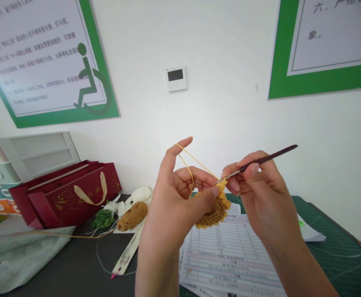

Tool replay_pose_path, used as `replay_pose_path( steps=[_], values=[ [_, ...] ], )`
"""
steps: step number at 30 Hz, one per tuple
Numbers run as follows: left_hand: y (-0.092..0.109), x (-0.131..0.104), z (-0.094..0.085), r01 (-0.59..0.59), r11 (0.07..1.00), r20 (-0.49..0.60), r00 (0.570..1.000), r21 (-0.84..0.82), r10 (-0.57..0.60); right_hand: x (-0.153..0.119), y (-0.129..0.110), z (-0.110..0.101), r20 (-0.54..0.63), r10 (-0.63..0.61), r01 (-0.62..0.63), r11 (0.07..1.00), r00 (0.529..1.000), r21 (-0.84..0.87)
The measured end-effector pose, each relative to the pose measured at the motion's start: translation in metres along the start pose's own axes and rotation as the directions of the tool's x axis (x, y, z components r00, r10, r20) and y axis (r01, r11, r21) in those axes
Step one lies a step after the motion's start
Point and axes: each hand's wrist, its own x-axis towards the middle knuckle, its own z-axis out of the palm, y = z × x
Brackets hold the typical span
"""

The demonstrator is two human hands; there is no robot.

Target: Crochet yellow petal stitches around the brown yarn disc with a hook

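Observation:
Between thumb and fingers, my left hand point(180, 198) pinches a crocheted piece point(213, 214), brown in its middle with a yellow scalloped edge. Its index finger is raised, and yellow yarn point(195, 159) loops over it and runs down to the piece. My right hand point(261, 189) grips a crochet hook point(270, 157) by its dark handle, closed like a pencil hold. The hook's metal tip meets the yellow edge near my left fingertips. The tip's exact place in the stitch is too small to tell.
Printed sheets point(230, 255) lie beneath my hands on a green cutting mat point(329, 255). To the left are a brown yarn ball point(133, 216), green yarn point(103, 218), white yarn point(141, 194), red gift bags point(72, 194) and a drawer unit point(38, 152). A white wall stands behind.

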Motion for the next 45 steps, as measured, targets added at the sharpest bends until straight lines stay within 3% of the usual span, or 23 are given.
replay_pose_path(
  steps=[6,45],
  values=[
    [0.0025,-0.0016,0.0023,0.015,1.0,-0.034,0.999,-0.009,-0.015,-0.0001,-0.0028,-0.0018,0.019,-0.006,0.007,1.0,1.0,-0.022],
    [0.0004,-0.0002,-0.0017,-0.002,1.0,0.001,1.0,-0.019,0.002,0.0024,-0.0067,-0.0023,0.083,0.099,-0.096,0.995,0.992,-0.032]
  ],
)
